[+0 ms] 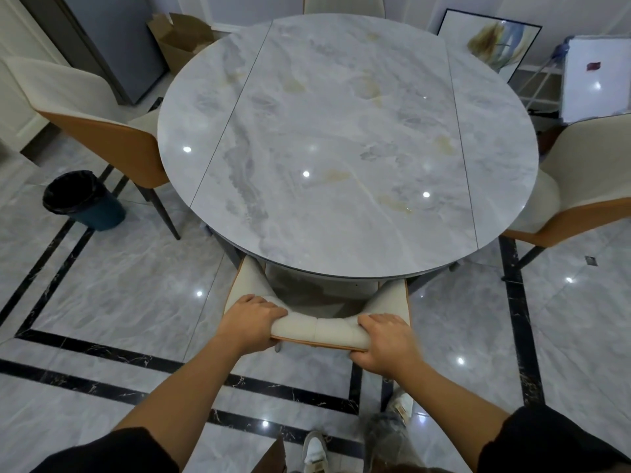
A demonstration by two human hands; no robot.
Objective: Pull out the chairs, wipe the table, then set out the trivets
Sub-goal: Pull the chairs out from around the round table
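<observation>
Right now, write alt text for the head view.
Both hands, left and right, grip the top of a cream chair tucked under a round grey marble table. Three more chairs stand around it, and a black-lined bin sits on the floor to the left.

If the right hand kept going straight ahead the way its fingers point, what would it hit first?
Probably the table edge: the right hand, gripping the near chair backrest, points up-left toward it. Depth is unclear.
</observation>
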